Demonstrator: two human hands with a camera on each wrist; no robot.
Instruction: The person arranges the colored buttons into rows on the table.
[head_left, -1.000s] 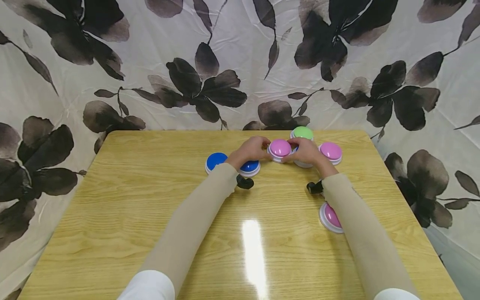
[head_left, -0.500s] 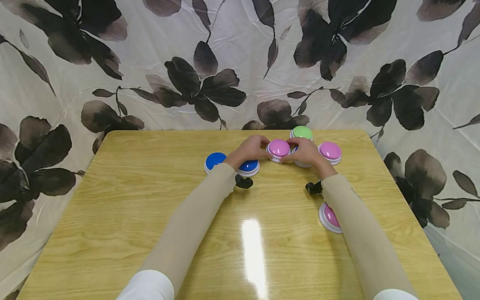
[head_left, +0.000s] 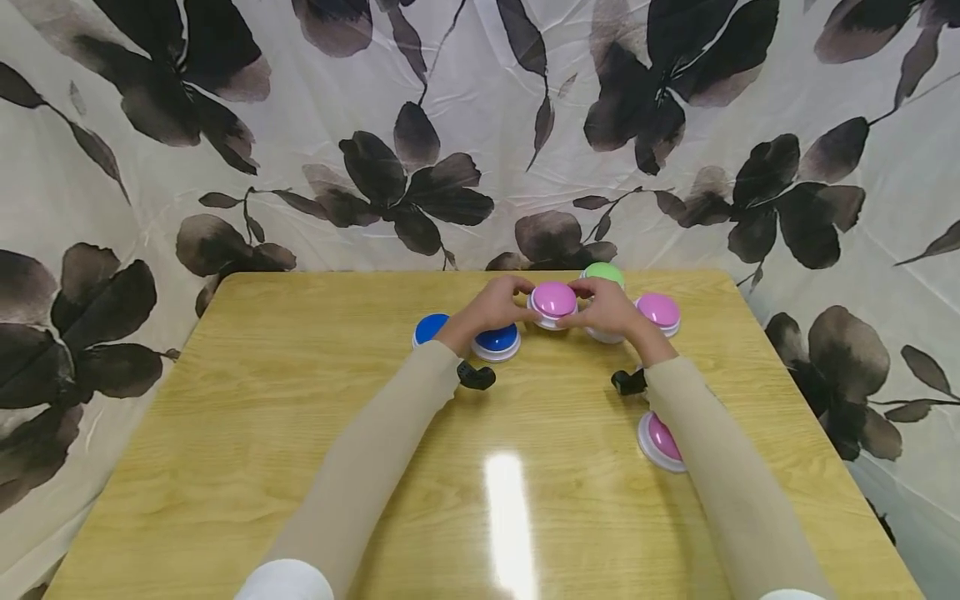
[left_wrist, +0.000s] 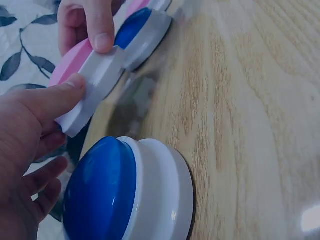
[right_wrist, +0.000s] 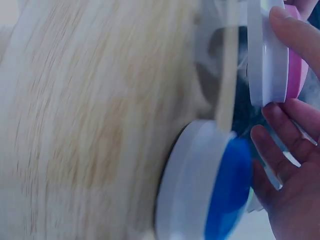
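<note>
Both hands hold a pink dome push button (head_left: 554,300) with a white base near the table's far edge. My left hand (head_left: 497,304) grips its left side and my right hand (head_left: 609,308) its right side. In the left wrist view the button's white base (left_wrist: 102,82) is tilted and appears clear of the tabletop. A blue push button (head_left: 497,338) sits just below my left hand, and it fills the front of the left wrist view. Under my right hand stands another blue push button (right_wrist: 230,185), mostly hidden in the head view.
Another blue button (head_left: 430,328) lies farther left, partly behind the left forearm. A green button (head_left: 604,272) stands behind the right hand, and a pink one (head_left: 659,310) to its right. One more pink button (head_left: 663,439) is partly covered by the right sleeve. Floral cloth (head_left: 420,183) hangs behind the table (head_left: 300,400).
The hands and the pink button have shifted slightly left and toward the far edge. More of the blue button by my left hand shows. The head view has tilted up a little.
</note>
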